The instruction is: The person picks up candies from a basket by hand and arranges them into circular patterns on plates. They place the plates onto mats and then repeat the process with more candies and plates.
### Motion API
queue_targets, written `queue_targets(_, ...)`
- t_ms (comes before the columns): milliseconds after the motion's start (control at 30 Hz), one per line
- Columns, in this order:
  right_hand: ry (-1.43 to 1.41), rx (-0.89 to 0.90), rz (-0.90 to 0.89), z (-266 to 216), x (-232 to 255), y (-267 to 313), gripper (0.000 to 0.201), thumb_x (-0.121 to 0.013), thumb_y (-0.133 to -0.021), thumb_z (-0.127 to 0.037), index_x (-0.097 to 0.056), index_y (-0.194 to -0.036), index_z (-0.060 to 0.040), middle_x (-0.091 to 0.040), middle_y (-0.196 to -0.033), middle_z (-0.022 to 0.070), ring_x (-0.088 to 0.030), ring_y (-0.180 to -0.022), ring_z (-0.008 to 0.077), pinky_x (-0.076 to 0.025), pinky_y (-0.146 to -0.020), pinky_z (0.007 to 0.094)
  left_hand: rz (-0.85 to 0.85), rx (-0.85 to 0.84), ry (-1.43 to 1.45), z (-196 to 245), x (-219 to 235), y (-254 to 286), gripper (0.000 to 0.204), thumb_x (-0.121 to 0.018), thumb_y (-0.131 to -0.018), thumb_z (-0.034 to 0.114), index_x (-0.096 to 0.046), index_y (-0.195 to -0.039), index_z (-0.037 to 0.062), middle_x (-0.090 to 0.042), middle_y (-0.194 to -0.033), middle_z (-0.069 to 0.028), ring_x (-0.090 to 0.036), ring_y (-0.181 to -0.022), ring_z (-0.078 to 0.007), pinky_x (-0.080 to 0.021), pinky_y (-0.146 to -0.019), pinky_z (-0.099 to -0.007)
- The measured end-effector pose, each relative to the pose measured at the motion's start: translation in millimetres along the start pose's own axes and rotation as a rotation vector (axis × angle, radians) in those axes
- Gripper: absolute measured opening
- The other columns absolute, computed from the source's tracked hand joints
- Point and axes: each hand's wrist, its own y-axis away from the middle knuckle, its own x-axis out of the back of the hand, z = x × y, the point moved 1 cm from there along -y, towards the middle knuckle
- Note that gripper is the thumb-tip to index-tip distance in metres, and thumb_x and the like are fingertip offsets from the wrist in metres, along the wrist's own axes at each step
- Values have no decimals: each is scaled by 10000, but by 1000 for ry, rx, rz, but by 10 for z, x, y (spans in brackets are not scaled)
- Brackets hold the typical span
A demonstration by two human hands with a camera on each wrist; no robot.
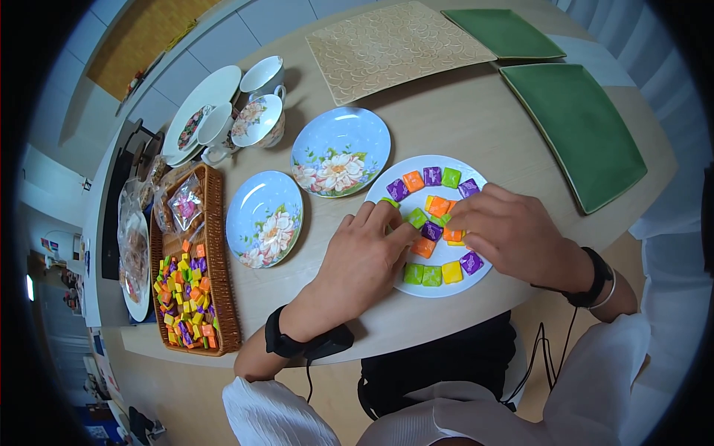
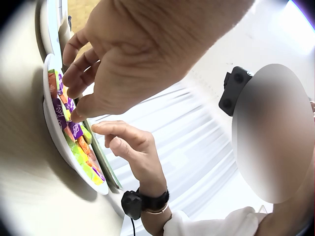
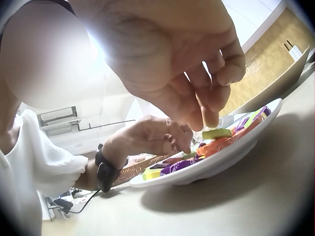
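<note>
A white plate (image 1: 431, 290) bears wrapped square candies in purple, orange, green and yellow, several set along its rim and others clustered in the middle. My left hand (image 1: 364, 249) reaches over the plate's left side, fingers bent loosely and thumb tip at a purple candy (image 2: 75, 130); nothing shows between its fingers. From the right, my right hand (image 1: 513, 230) comes in over the cluster. Its thumb and fingertip pinch a green candy (image 3: 216, 133) above an orange candy (image 3: 215, 146). From the head view the right fingertips hide part of the cluster.
Two blue floral plates (image 1: 312, 178) (image 1: 245, 223) lie left of the white plate. Beyond them stand floral teacups (image 1: 259, 123) and a wicker basket (image 1: 230, 312) of loose candies (image 1: 186, 297). A beige textured tray (image 1: 394, 52) and green plates (image 1: 580, 134) (image 1: 506, 33) lie farther back.
</note>
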Motion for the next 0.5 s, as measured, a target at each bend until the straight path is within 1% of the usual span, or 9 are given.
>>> queue_targets(67,19,-40,-13,28,39,-12,103,-630,-794,-106,-635,-892,-75,-613,-899,37,-575,-848,209,-499,-695,343,-1,1,-2,6,16,23,249,-687,-707,22,-661,-940,106,-537,-924,-65,-541,-871,-249,-466,-770,-373)
queue_targets(133,44,-75,-35,73,63,-4,128,-639,-788,-109,-635,-914,-85,-608,-877,32,-575,-845,203,-496,-676,341,-42,-26,-27,25,34,41,223,-697,-719,56,-664,-932,116,-538,-911,-52,-540,-869,-234,-458,-748,-365)
queue_targets(233,105,-77,-112,67,42,-16,160,-655,-779,-126,-632,-934,-100,-595,-858,24,-575,-844,194,-488,-650,334,-80,-58,-69,49,19,49,192,-705,-739,106,-671,-926,135,-541,-890,-27,-537,-861,-207,-438,-711,-347)
queue_targets(267,108,-79,-105,67,31,-25,165,-660,-778,-133,-627,-936,-102,-590,-853,24,-575,-846,193,-486,-647,334,-90,-65,-84,57,8,51,183,-707,-745,122,-674,-924,142,-542,-883,-18,-536,-857,-198,-430,-698,-340)
queue_targets(367,114,-95,-86,61,-25,-59,172,-669,-761,-136,-624,-924,-102,-593,-850,24,-580,-841,195,-479,-645,333,-113,-77,-63,64,-13,54,148,-618,-817,153,-682,-945,115,-548,-878,-38,-534,-873,-205,-416,-725,-354)
queue_targets(433,111,-117,-72,50,-61,-81,164,-670,-732,-112,-635,-892,-96,-617,-860,23,-588,-825,201,-476,-650,333,-102,-83,-71,62,-22,56,152,-613,-822,156,-681,-950,112,-552,-886,-37,-534,-876,-207,-417,-730,-357)
queue_targets(500,120,-121,-110,38,-55,-111,179,-664,-739,-130,-629,-912,-99,-612,-868,22,-589,-833,198,-470,-648,341,-99,-84,-75,57,-24,60,154,-607,-825,156,-681,-953,110,-555,-892,-38,-534,-879,-208,-417,-734,-360)
